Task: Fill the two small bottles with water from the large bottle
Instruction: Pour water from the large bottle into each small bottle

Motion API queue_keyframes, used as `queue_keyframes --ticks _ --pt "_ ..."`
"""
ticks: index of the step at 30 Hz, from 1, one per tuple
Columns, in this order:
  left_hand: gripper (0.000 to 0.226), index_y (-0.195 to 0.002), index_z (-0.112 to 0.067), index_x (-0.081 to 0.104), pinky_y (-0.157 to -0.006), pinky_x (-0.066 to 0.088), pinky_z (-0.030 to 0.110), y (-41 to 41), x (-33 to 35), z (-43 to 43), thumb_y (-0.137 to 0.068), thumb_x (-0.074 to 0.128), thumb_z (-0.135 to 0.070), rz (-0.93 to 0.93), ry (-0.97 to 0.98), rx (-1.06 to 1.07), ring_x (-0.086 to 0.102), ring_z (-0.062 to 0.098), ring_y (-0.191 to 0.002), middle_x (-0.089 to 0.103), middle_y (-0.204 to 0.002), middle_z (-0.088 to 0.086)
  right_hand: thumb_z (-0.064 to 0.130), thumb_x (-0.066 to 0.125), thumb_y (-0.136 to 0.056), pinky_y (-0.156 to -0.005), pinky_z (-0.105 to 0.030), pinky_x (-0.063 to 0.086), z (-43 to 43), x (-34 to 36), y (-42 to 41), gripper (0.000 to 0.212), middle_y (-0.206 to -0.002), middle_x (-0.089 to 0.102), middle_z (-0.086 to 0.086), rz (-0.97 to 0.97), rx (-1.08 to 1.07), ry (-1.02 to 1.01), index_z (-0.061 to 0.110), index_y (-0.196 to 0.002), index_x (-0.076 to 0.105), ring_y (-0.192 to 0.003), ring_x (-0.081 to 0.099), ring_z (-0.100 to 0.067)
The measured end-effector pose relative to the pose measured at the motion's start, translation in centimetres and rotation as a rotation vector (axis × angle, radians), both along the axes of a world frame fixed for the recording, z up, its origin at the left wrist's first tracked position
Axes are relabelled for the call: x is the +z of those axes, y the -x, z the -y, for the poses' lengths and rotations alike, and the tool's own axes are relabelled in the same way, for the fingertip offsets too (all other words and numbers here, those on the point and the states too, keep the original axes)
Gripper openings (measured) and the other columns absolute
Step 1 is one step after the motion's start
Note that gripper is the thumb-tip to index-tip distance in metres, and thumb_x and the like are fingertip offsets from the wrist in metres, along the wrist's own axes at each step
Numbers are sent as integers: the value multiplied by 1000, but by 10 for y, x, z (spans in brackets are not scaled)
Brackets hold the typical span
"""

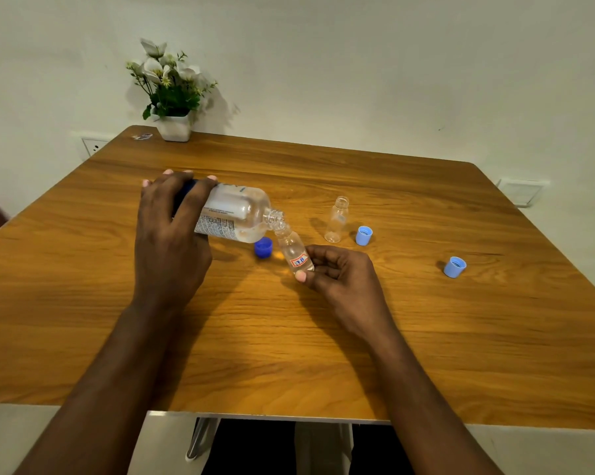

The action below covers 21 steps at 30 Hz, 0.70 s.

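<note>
My left hand [172, 231] grips the large clear bottle [241, 214], which lies tipped almost flat with its open mouth pointing right. That mouth sits at the neck of a small bottle with a red-framed label [294, 252], tilted and pinched near its base by my right hand [337, 272]. A little water shows in the large bottle's lower side. The second small bottle [337, 219] stands upright and uncapped further right, apart from both hands.
A dark blue cap [263, 247] lies on the wooden table [323, 337] just under the large bottle. Two light blue caps [363, 235] [455, 267] lie to the right. A white pot of flowers [174, 126] stands at the back left corner.
</note>
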<state>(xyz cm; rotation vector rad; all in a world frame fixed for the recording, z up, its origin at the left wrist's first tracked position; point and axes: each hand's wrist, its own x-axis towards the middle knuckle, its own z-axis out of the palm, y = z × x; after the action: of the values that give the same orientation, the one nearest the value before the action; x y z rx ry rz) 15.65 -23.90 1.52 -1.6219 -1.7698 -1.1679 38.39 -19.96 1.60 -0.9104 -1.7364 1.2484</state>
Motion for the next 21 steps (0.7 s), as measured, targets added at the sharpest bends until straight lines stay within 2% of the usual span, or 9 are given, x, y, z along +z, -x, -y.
queue_keyframes --ticks 7,13,21 --pt "67 -134 -8 50 -118 22 46 0 -1 0 -74 58 19 -1 -4 3 39 36 -132 50 -131 22 -4 72 -79 -77 -15 51 -2 -1 0 34 -95 74 8 3 -1 11 22 -101 70 -84 69 -1" --pt "68 -135 -9 49 -118 20 42 1 -2 -1 -74 59 18 -1 -2 1 39 37 -131 50 -131 22 -4 72 -78 -77 -16 51 -1 -2 0 33 -95 75 6 5 -3 9 18 -104 71 -84 69 0" --pt "64 -135 -9 49 -118 19 41 0 0 0 -78 59 15 9 5 -5 38 36 -133 49 -132 22 -3 72 -79 -78 -17 52 0 0 0 36 -96 75 8 2 -3 8 25 -99 70 -87 70 -3"
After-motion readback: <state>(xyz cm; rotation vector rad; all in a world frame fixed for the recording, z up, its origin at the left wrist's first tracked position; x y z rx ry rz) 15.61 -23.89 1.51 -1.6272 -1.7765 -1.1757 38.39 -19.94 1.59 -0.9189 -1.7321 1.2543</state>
